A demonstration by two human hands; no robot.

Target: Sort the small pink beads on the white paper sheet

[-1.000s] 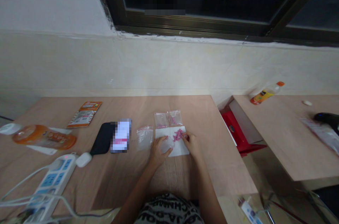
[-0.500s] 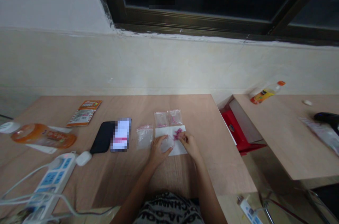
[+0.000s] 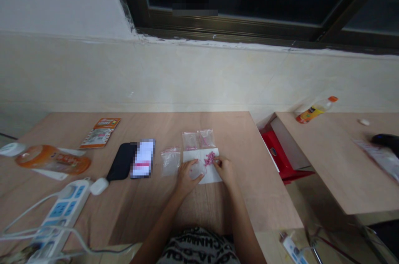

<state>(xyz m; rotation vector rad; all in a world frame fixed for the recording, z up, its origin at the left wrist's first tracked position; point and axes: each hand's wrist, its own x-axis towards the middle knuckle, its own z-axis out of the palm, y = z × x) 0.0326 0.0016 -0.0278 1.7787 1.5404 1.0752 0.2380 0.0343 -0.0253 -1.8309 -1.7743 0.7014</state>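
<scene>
A small pink beaded piece [image 3: 210,158] lies on a white sheet of paper [image 3: 212,178]. My right hand [image 3: 225,170] is at its right edge, with thumb and forefinger pinched together. What sits between those fingertips is too small to make out. On the left side of the paper rests my left hand [image 3: 188,177], thumb and fingers spread apart. A thin pink strand seems to run from the beads toward it. Just behind the paper are two small clear zip bags [image 3: 206,137] with pink bits inside. Another clear zip bag [image 3: 171,161] lies left of my left hand.
Further left are a pixelated lit phone [image 3: 142,159], a black phone [image 3: 122,162], a white charger [image 3: 99,186], a power strip [image 3: 64,210] with cables, an orange drink bottle [image 3: 51,159] on its side and an orange packet [image 3: 100,132]. Another bottle [image 3: 316,110] is on the right-hand table.
My right hand has shifted slightly right, and more of the pink beaded piece shows, looking more spread out. My left hand stays in place.
</scene>
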